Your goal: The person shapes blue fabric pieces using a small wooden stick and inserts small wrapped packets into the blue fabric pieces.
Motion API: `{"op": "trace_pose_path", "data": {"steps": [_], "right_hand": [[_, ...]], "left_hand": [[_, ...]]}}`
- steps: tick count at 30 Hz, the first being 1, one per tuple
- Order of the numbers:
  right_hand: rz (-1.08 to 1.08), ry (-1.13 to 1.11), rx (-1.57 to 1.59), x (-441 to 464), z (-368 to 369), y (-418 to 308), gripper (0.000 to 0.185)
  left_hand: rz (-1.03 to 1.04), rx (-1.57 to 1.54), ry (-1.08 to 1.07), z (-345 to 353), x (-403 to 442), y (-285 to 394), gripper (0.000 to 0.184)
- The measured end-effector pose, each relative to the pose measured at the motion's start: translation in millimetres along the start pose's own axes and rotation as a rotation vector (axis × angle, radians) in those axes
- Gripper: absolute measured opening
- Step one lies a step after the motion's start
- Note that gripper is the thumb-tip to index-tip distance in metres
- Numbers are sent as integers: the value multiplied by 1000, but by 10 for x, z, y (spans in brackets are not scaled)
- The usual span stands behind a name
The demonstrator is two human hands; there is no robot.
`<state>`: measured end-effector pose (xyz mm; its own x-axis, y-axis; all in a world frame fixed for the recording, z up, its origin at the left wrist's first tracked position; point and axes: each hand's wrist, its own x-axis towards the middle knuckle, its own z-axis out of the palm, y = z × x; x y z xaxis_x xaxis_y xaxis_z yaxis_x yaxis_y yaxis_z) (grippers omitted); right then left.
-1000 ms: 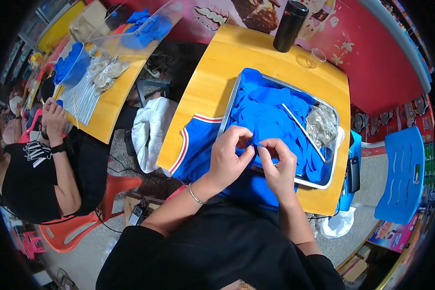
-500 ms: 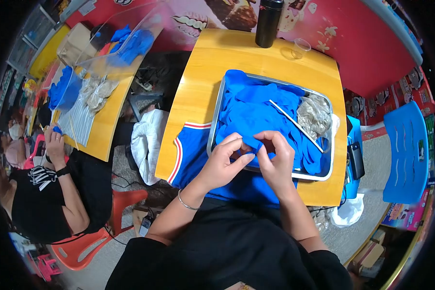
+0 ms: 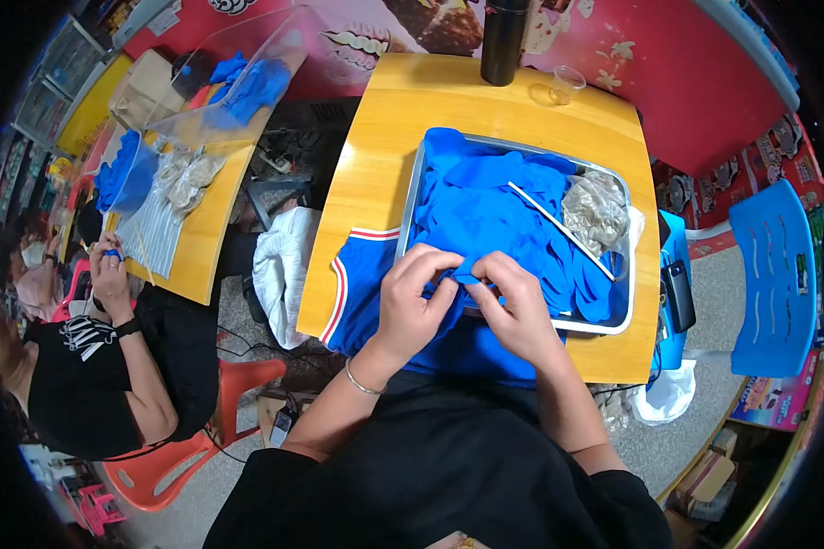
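Observation:
Between my two hands, over the near edge of a metal tray point(image 3: 597, 328), is a small piece of blue fabric point(image 3: 464, 272). My left hand point(image 3: 410, 302) pinches one end of it with thumb and forefinger. On the other end, the fingertips of my right hand point(image 3: 515, 309) are closed in the same way. A heap of blue fabric pieces point(image 3: 485, 206) fills the tray. Across the heap lies a thin white stick point(image 3: 558, 227), beside a clear plastic bag point(image 3: 595, 215) with greyish contents. A blue garment point(image 3: 364, 265) with red and white trim lies under the tray's left side.
On the yellow table point(image 3: 412, 87) stand a dark bottle point(image 3: 504, 41) and a clear cup point(image 3: 568, 84) at the back. A blue chair point(image 3: 774, 284) is at right. To the left, another person point(image 3: 101, 375) sits at a second table with a blue tub point(image 3: 133, 183) and plastic bags.
My hands have drawn closer together around the fabric piece, which now shows less between the fingers. The other person's hand has shifted slightly.

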<state>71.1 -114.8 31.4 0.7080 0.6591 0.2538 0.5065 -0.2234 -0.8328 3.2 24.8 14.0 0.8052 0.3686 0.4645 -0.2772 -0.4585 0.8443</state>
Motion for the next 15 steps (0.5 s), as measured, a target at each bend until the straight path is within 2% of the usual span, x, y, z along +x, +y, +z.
{"op": "trace_pose_path", "data": {"steps": [5, 9, 10, 15], "right_hand": [[-2, 150, -202, 29, 68, -12, 10], [-45, 250, -324, 57, 98, -6, 10], [-54, 267, -346, 71, 95, 5, 10], [-64, 228, -409, 93, 94, -79, 11]], "left_hand": [[39, 97, -63, -1, 26, 22, 14], [-190, -7, -217, -16, -18, -6, 12], [-250, -88, -292, -39, -28, -1, 9], [-256, -420, -238, -10, -56, -18, 9]]}}
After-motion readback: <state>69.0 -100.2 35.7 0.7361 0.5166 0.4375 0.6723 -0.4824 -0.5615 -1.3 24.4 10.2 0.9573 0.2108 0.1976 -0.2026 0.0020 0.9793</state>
